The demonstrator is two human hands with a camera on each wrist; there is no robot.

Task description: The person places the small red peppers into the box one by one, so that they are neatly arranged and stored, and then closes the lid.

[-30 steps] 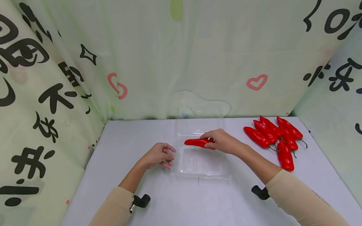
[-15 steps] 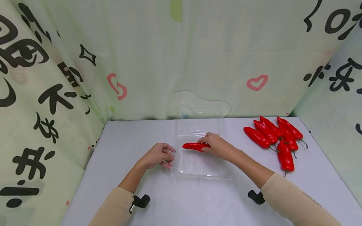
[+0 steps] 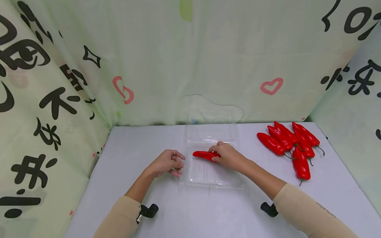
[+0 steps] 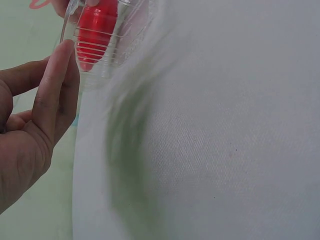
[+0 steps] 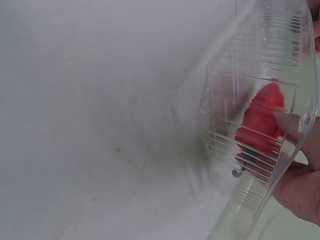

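Note:
A clear plastic clamshell box lies with its lid raised at the back, in the middle of the table. Inside it, my right hand holds a red chili pepper low toward the back of the tray, its tip pointing left. Through the clear wall the right wrist view shows the pepper, with its dark stem and the fingers around it. My left hand stays beside the box's left edge, fingers loosely bent and holding nothing. In the left wrist view its fingertips are at the box rim; contact is hard to tell.
Several more red peppers lie in a loose group at the right rear of the white table. A printed curtain hangs behind the table, and the box lid leans toward it. Black camera mounts sit at both wrists.
My right hand has come down and slightly toward me and left, bringing the pepper lower into the box; over the last half second it barely moves. My left hand stays put.

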